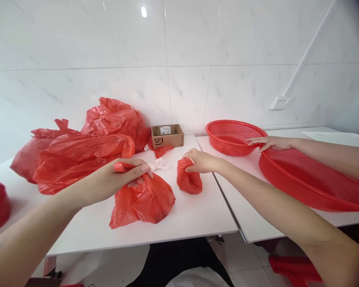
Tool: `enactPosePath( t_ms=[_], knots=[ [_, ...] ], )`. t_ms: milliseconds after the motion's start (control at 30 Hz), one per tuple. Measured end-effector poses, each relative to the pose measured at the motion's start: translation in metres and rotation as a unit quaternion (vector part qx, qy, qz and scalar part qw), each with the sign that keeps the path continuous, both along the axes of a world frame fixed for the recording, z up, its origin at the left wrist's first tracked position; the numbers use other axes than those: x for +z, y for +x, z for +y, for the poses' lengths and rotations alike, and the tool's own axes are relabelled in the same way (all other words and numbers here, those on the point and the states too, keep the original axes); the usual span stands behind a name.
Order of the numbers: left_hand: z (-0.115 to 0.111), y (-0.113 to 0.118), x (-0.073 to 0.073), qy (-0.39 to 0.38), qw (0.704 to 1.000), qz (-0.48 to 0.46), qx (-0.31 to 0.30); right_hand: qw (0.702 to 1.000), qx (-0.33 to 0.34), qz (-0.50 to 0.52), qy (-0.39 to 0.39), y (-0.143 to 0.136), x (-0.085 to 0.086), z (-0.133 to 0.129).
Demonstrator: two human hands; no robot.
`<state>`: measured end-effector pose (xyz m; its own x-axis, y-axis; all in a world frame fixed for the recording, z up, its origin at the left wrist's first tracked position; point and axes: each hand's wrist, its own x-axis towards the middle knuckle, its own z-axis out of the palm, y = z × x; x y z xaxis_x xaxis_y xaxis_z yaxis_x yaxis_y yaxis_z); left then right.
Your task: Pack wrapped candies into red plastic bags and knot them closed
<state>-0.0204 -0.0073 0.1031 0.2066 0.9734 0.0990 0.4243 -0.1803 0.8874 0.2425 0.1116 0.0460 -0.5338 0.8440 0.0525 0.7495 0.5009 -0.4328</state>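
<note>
Your left hand (128, 173) pinches the gathered neck of the larger red plastic bag (143, 201) to keep it closed, your right hand (197, 160) clamps the smaller red bag (189, 180) top, both on the white table (197, 215); another person's hand (267, 142) rests open between the red baskets (233, 137).

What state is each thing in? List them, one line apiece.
Left hand: gripping the larger red bag by its top.
Right hand: gripping the small red bag.
Cardboard box: open.
Small red basket: upright, contents unclear.
Co-worker's hand: resting on the large red basket.
</note>
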Motion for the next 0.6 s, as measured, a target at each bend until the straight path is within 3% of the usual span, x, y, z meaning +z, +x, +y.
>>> enactPosePath(
  t_ms=[100, 167, 233, 467, 533, 600],
  knots=[
    [0.000, 0.004, 0.003, -0.036, 0.996, 0.070, -0.041, 0.979, 0.113, 0.166, -0.032, -0.026, 0.013, -0.020],
    [0.002, 0.007, 0.002, -0.018, 0.998, 0.055, -0.038, 0.935, 0.191, 0.284, -0.092, -0.043, 0.022, -0.037],
    [0.003, 0.007, 0.000, 0.003, 0.998, 0.045, -0.036, 0.902, 0.226, 0.336, -0.148, -0.056, 0.023, -0.050],
    [-0.001, -0.006, -0.009, 0.028, 0.988, 0.113, -0.099, 0.840, 0.256, 0.401, -0.262, -0.061, 0.000, -0.054],
    [-0.002, -0.009, -0.014, 0.092, 0.979, 0.163, -0.087, 0.825, 0.237, 0.425, -0.287, -0.062, -0.003, -0.056],
    [-0.003, -0.009, -0.022, 0.206, 0.951, 0.225, -0.041, 0.803, 0.197, 0.463, -0.321, -0.065, -0.004, -0.058]
  ],
)
